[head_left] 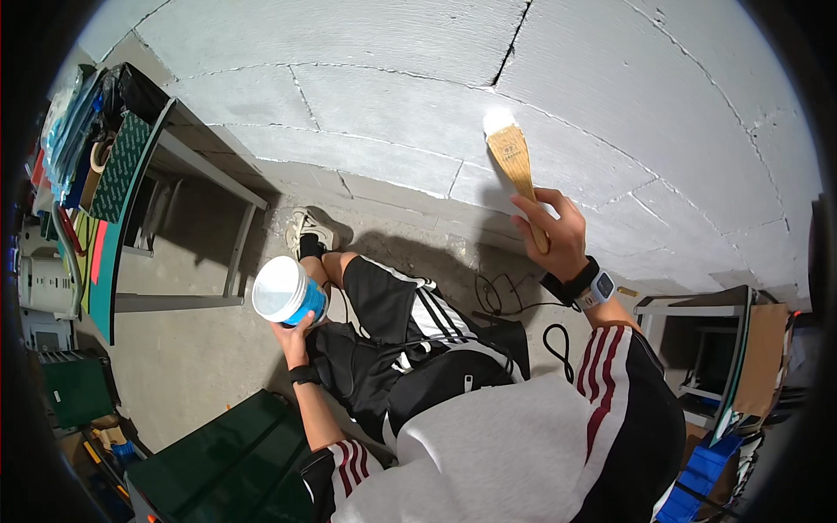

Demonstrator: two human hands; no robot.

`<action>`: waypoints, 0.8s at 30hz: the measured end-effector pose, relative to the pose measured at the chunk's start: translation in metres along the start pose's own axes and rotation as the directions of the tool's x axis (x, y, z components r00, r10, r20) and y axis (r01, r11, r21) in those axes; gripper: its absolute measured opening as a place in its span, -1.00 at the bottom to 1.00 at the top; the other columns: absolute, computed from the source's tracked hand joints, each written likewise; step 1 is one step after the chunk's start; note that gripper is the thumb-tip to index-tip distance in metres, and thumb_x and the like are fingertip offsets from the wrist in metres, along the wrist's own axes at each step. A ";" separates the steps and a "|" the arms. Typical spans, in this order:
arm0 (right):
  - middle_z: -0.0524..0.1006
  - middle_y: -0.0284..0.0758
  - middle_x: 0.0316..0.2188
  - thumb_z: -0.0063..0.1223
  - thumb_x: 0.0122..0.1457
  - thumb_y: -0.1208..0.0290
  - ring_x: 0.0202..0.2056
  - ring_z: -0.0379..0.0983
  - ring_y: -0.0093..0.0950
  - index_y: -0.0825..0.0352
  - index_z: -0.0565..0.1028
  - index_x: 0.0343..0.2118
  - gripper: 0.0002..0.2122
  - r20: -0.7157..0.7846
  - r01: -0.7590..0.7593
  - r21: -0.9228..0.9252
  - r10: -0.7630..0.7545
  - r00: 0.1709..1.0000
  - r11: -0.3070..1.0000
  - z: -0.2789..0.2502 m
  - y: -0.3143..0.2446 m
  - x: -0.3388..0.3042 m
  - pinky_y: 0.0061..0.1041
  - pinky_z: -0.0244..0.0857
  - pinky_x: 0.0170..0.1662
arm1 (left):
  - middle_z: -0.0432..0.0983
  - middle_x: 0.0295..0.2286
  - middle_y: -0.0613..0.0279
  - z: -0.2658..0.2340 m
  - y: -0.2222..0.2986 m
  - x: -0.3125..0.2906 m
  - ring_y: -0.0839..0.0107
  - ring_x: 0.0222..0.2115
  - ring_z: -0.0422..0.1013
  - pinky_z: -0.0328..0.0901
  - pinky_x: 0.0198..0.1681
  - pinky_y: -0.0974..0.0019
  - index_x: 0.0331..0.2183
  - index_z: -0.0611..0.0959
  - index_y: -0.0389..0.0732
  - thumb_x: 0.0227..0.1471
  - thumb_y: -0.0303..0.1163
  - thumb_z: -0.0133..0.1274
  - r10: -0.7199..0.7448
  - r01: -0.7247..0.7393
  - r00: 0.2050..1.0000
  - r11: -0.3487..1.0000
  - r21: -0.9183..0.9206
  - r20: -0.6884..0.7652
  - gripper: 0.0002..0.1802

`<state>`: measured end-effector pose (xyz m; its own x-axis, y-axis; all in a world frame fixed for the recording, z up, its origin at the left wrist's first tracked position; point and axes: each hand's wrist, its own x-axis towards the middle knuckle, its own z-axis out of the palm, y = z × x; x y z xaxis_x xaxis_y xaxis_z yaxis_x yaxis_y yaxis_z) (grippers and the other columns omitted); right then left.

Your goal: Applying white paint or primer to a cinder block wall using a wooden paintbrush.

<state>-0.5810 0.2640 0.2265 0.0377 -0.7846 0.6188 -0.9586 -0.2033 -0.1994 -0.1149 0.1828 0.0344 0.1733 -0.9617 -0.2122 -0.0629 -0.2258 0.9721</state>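
In my right hand (560,234) is a flat paintbrush (510,157) with a pale wooden handle, fingers closed round the lower part of it. Its white bristles meet the white-painted block wall (384,100), just below a dark gap where block joints join. My left hand (295,336) grips a white plastic bucket (283,292) with a blue label from below, near my knee. A white surface shows at the bucket's top; whether that is paint or a lid I cannot make out.
A workbench (109,261) with bags, tape and boxes stands at the left. Behind me on the left is a dark green cabinet (222,462). A black cable (501,301) lies by the wall's foot. Another table (737,357) and a blue bin (706,475) are at the right.
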 end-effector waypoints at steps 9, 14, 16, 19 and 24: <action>0.54 -0.16 -0.29 0.06 0.04 0.64 -0.37 0.50 -0.32 0.31 0.49 0.00 -0.60 -0.029 0.000 0.080 0.003 1.000 0.997 -0.005 -0.022 0.021 -0.45 0.39 -0.31 | 0.26 0.05 0.06 -0.003 -0.004 -0.004 0.19 0.05 0.23 0.13 0.14 0.19 0.14 0.21 -0.30 -0.36 -0.37 0.43 -0.029 0.029 1.000 1.000 0.006 -0.004 0.04; 0.54 -0.23 -0.33 0.08 -0.04 0.67 -0.37 0.49 -0.33 0.29 0.54 -0.08 -0.61 -0.072 0.156 0.014 -0.154 0.985 0.988 0.011 -0.012 0.045 -0.42 0.38 -0.31 | 0.26 0.04 0.07 -0.002 -0.004 0.001 0.20 0.05 0.23 0.13 0.14 0.20 0.13 0.22 -0.31 -0.36 -0.38 0.42 -0.015 0.015 0.998 1.000 0.002 0.057 0.03; 0.52 -0.26 -0.35 0.11 -0.09 0.64 -0.39 0.47 -0.34 0.28 0.55 -0.16 -0.65 -0.051 0.205 -0.008 -0.206 0.977 0.979 0.018 0.000 0.049 -0.43 0.35 -0.34 | 0.27 0.04 0.07 0.000 -0.003 0.001 0.20 0.05 0.23 0.12 0.14 0.20 0.14 0.22 -0.31 -0.36 -0.38 0.42 -0.005 0.005 0.999 1.000 0.000 0.051 0.04; 0.48 -0.30 -0.42 0.12 -0.15 0.63 -0.45 0.42 -0.35 0.27 0.54 -0.30 -0.72 -0.019 0.202 -0.045 -0.203 0.979 0.978 0.022 0.010 0.041 -0.44 0.25 -0.40 | 0.28 0.03 0.08 -0.003 -0.007 -0.001 0.20 0.04 0.24 0.13 0.13 0.21 0.14 0.22 -0.31 -0.36 -0.42 0.42 0.010 -0.008 0.999 0.999 -0.037 0.033 0.03; 0.35 -0.34 -0.60 0.08 -0.22 0.65 -0.56 0.31 -0.37 0.27 0.50 -0.47 -0.81 0.008 0.118 -0.131 -0.118 0.993 0.984 0.014 0.008 0.023 -0.41 0.07 -0.51 | 0.28 0.03 0.08 -0.005 -0.005 0.000 0.21 0.04 0.24 0.12 0.13 0.21 0.14 0.22 -0.31 -0.36 -0.45 0.43 -0.011 0.011 1.000 0.996 -0.092 0.004 0.03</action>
<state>-0.5843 0.2365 0.2285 0.1527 -0.7596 0.6322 -0.9760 -0.2162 -0.0240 -0.1098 0.1848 0.0303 0.1697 -0.9599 -0.2232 0.0293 -0.2215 0.9747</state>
